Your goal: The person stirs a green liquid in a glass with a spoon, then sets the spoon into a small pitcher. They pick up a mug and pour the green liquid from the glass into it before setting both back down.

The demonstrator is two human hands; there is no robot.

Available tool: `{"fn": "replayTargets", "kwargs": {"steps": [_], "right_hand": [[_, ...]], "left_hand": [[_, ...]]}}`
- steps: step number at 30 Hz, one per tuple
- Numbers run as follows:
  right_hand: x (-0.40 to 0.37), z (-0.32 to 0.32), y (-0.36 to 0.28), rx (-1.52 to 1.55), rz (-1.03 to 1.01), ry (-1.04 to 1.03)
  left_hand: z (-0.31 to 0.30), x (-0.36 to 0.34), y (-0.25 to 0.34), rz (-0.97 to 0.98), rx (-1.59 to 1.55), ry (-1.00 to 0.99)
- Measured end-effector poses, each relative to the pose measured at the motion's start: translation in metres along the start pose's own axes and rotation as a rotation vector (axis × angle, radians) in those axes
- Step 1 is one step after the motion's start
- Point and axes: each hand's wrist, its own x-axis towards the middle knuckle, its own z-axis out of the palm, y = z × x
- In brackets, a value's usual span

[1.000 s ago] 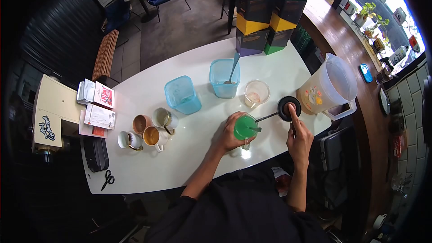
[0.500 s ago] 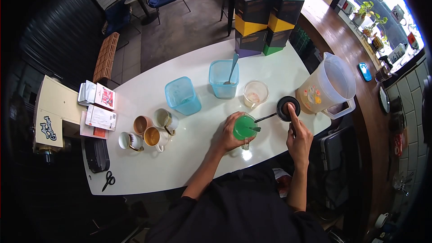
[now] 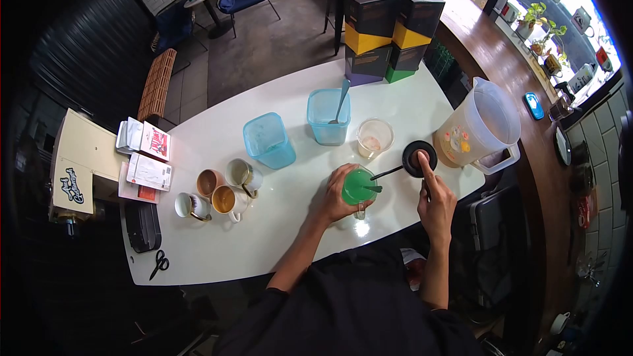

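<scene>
Just below the frame's centre, the glass mug [image 3: 354,187] of green liquid is encircled by the left hand [image 3: 337,200], presumably for steadiness, while the disc-ended black tool [image 3: 409,166] to its right is apparently touched by the right hand [image 3: 436,203], whose grip cannot be told.

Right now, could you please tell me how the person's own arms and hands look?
The black shirt has plain sleeves, which leave both forearms bare. The left hand and right hand wear no gloves, and no watch or bracelet shows. Any ring is too small to tell.
</scene>
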Motion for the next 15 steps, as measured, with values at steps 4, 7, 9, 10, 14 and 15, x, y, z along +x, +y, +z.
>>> {"fn": "replayTargets", "kwargs": {"steps": [4, 7, 9, 10, 14, 15], "right_hand": [[0.001, 0.001, 0.0, 0.025, 0.006, 0.017], [0.002, -0.001, -0.001, 0.064, 0.032, -0.002], [0.002, -0.002, -0.002, 0.09, 0.055, -0.026], [0.002, -0.003, -0.002, 0.137, 0.103, -0.055], [-0.001, 0.007, 0.006, 0.348, 0.215, -0.09], [-0.002, 0.011, 0.01, 0.348, 0.213, -0.089]], "left_hand": [[0.001, 0.0, -0.001, 0.009, 0.005, 0.016], [0.001, 0.0, 0.0, 0.007, 0.01, 0.017], [0.001, 0.0, 0.001, -0.002, 0.012, 0.016], [0.001, 0.0, 0.001, 0.002, 0.013, 0.015], [0.0, 0.0, 0.002, -0.022, 0.002, 0.01], [0.0, 0.0, 0.001, -0.021, 0.002, 0.011]]}}
